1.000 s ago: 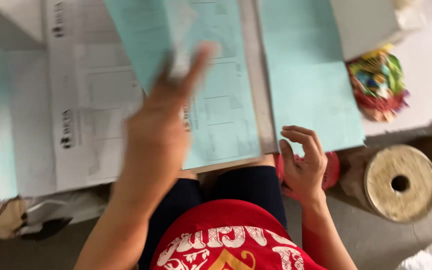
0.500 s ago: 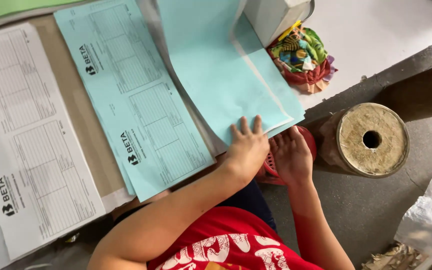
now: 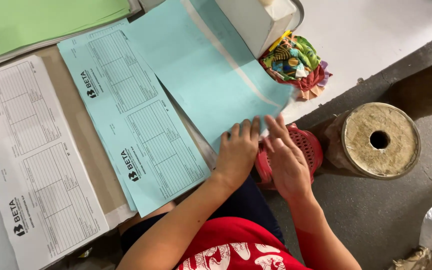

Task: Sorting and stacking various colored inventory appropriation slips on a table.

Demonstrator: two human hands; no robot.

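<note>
Print workshop: stacked printed forms [image 3: 141,120]

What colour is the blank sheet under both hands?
Light blue; the blank sheet shows best in the head view, under the left hand and right hand.

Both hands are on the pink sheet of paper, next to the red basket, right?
Not quite: the paper is light blue, not pink. The head view shows the left hand flat on its near edge and the right hand at its corner, above the red basket.
</note>
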